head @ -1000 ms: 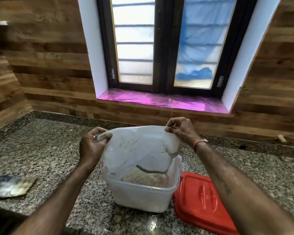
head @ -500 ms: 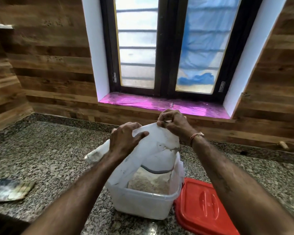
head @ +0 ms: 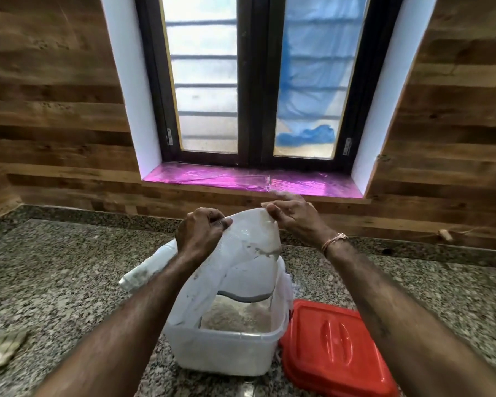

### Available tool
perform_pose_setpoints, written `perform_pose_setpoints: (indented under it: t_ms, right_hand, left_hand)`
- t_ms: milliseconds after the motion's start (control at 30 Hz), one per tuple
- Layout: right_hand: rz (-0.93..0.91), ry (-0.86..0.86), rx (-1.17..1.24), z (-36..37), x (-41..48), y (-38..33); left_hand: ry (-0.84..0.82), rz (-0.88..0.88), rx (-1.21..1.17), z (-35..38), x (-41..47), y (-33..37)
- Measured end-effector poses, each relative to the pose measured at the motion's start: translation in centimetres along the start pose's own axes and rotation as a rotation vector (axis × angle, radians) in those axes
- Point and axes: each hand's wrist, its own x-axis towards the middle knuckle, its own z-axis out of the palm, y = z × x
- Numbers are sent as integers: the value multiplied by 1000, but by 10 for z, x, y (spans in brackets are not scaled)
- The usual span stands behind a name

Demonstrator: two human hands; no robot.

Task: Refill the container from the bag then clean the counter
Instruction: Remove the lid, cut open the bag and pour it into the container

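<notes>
The left hand (head: 200, 234) is squeezed tight on the top of the white bag (head: 242, 262), with the plastic bunched up in its fist. The right hand (head: 294, 217) pinches the other top corner of the bag between thumb and fingertips, and its other fingers are spread loose. A thin string band (head: 334, 241) goes round the right wrist. Both hands hold the bag up above the container (head: 226, 352), and the two hands are near each other, with only the top fold of the bag between them. The bag hangs down with its open end inside the container, and part of it sticks out to the left of the container behind the left arm. The bag looks dusty and nearly flat. The container is a see-through plastic box with no lid on, and pale grainy stuff (head: 235, 315) lies inside it; I cannot tell what the stuff is. The container stands on the speckled stone table (head: 69, 282). Just to the right of the container, a red lid (head: 331, 351) lies flat on the table, touching or almost touching the container. Far to the left of the container, at the edge of the view, a crumpled cloth (head: 0, 346) lies on the table. Behind the container, past the table, is a wall of brown wood planks (head: 55, 110). In that wall, above the container, is a window (head: 255, 78) with a dark frame, and its sill (head: 252, 180) is shiny pink.
</notes>
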Motion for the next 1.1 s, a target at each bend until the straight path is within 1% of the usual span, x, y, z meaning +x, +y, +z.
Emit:
perform_pose_setpoints:
  t_ms: [33,133,167,200,267,300,333,367,400,433,467,500,567,600,667,700,733,800,833,900,967,1033,1100]
  right_hand:
    - [-4,27,-69,-1,-1,-1]
    - [-109,293,-300,2,1,-5]
    - [-147,298,-322,4,0,-8]
    - [-157,224,-292,3,0,-12]
    - [-84,-14,-148,2,-1,-22]
    - [-32,-56,-95,3,0,-23]
    - [-10,-23,-83,5,0,-22]
    - [-1,56,-109,8,0,-22]
    - [5,121,-166,10,0,-22]
    - [9,150,-229,11,0,-23]
    - [-16,150,-299,14,2,-19]
    - [-7,92,-280,14,1,-20]
    - [81,-67,-95,9,2,-21]
    - [97,-57,-94,7,4,-20]
    - [52,80,-307,8,4,-19]
    - [10,105,-355,11,3,-20]
    - [-14,60,-330,12,2,-23]
    - [-36,-93,-205,14,0,-32]
    - [-54,-123,-234,19,-1,-36]
    - [-89,-29,-286,28,-1,-40]
    - [-51,68,-232,32,2,-40]
    - [11,90,-183,33,7,-34]
    - [69,67,-108,31,12,-28]
  left_hand:
    - [-6,-1,2,1,-1,0]
    - [-5,-3,7,4,-3,3]
    - [-1,-6,5,4,-3,3]
    - [2,-10,5,4,-4,4]
    - [-3,-9,14,5,-5,4]
    - [-10,-5,15,5,-6,4]
    - [-13,-5,7,6,-7,4]
    - [-8,-7,-2,6,-8,5]
    - [0,-9,-6,6,-8,6]
    - [10,-10,-7,6,-8,6]
    - [18,-11,-8,5,-7,5]
    - [22,-11,-11,4,-7,4]
    - [15,-6,-3,5,-7,1]
    - [10,-3,6,6,-8,1]
    - [18,14,13,8,-9,2]
    - [21,30,16,9,-8,3]
    - [17,47,23,10,-9,5]
    - [12,96,31,12,-12,9]
    - [13,122,30,13,-14,10]
    - [14,151,34,12,-16,11]
    - [13,155,83,1,-16,5]
    - [29,154,234,-18,-15,-11]
    - [40,139,347,-39,-15,-29]
